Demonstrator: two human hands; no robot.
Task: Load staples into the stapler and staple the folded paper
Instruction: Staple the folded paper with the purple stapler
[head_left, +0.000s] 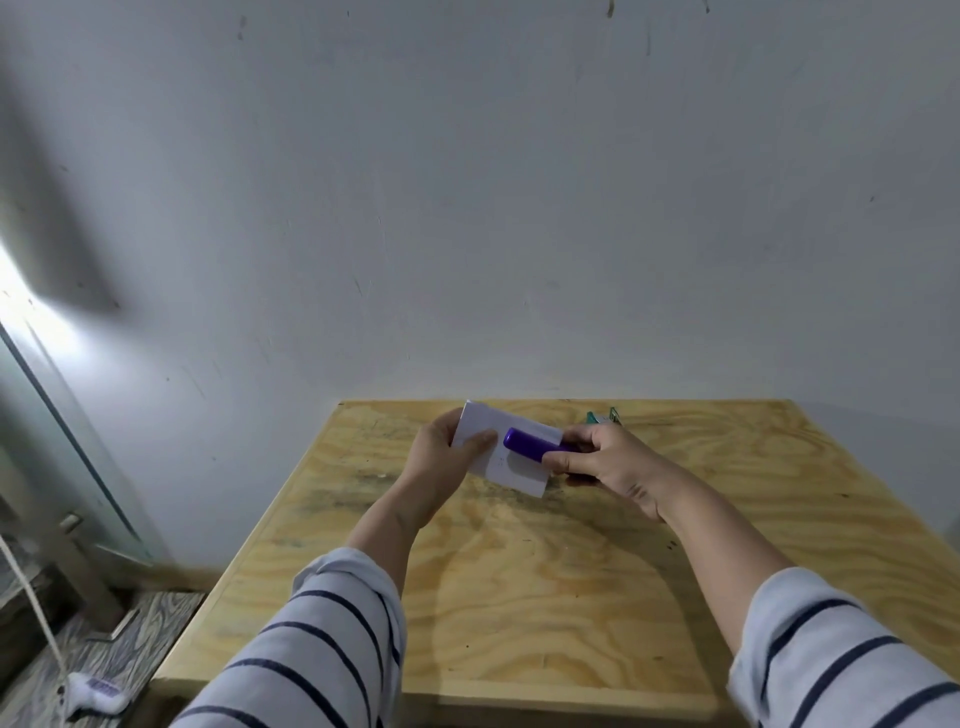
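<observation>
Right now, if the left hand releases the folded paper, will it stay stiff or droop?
The folded paper probably sags a little: it looks thin. Its fold likely adds stiffness. The stapler in the right hand overlaps it and may support it.

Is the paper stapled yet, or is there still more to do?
Nearly there. The paper is already folded, and the left hand holds it up off the table. The right hand grips the purple stapler, whose nose lies over the paper, so the stapling is in hand. The loading looks finished, since the staple box sits aside. I can't see a staple in the paper yet.
</observation>
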